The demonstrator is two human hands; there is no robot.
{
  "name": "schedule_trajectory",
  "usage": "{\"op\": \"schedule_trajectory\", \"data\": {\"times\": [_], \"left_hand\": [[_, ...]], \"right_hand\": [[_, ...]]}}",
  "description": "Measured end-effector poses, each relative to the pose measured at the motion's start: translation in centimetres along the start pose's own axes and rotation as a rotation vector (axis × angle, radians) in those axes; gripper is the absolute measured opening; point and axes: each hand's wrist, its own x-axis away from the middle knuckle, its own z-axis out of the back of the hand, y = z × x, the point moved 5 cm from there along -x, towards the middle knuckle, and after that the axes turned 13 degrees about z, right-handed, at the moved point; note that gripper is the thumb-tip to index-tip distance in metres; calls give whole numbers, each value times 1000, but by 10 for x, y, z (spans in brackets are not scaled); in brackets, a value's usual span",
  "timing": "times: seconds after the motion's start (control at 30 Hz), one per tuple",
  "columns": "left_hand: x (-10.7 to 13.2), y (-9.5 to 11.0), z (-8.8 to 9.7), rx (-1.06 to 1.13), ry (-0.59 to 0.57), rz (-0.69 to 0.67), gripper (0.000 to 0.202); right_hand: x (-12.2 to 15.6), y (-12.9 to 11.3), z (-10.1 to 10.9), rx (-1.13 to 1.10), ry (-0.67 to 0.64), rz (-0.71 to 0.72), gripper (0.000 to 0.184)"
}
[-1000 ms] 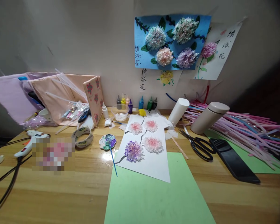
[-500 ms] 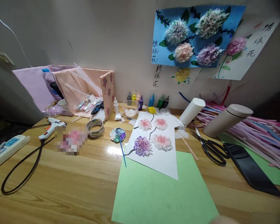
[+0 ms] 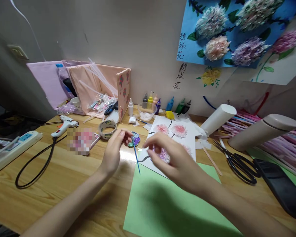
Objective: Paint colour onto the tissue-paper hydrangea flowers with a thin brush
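Note:
My left hand is at the left edge of a small flower-shaped paint palette, its fingers loosely curled and apart. Whether the fingertips touch the palette cannot be told. Purple and green paint lies in the palette, and a thin blue paintbrush leans on it with its handle toward me. Over a white sheet of paper hovers my right hand, thumb and fingers spread with nothing between them. That sheet bears pink fluffy flowers and a purple one, partly hidden behind the right hand, plus dark painted stems.
Green paper lies under the white sheet. At right are scissors, a phone, a wooden stick and a bottle. A tape roll, glue gun and power strip are at left. Paint bottles stand behind.
Both hands have come into view from below, the left reaching to the palette and the right over the white sheet. The view has turned left, shifting everything rightward.

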Motion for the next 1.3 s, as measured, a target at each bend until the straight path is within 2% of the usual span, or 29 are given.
{"op": "schedule_trajectory", "data": {"times": [0.07, 0.13, 0.2, 0.27, 0.4, 0.53, 0.63, 0.8, 0.9, 1.03, 1.2, 1.3], "left_hand": [[-25, -28, 6, -27, 86, -24, 31], [-38, -55, 11, -113, 119, -23, 28], [-43, -73, 15, -140, 98, 11, 28], [-43, -81, 18, -204, 107, 31, 30], [-45, -85, 19, -440, 121, 77, 28], [-48, -86, 16, -554, 122, 126, 18], [-49, -87, 15, -625, 131, 166, 20], [-51, -87, 14, -716, 167, 232, 24], [-52, -87, 13, -753, 181, 255, 24], [-52, -87, 12, -776, 184, 266, 21], [-54, -86, 12, -783, 175, 257, 20], [-54, -86, 11, -788, 160, 250, 21]], "right_hand": [[-14, 6, -27, 91, -122, 123, 17], [-23, 13, -57, 230, -259, 307, 22], [-26, 20, -82, 291, -348, 454, 23], [-25, 21, -96, 318, -379, 587, 28], [-20, 16, -105, 280, -369, 749, 33], [-21, 14, -97, 252, -387, 811, 33], [-25, 20, -77, 222, -331, 701, 34], [-29, 35, -32, 112, 26, 272, 22], [-26, 44, -24, 8, 170, 28, 18], [-24, 55, -32, -62, 160, -109, 21], [-24, 66, -40, -82, 95, -165, 23], [-24, 69, -41, -76, 112, -170, 23]]}}
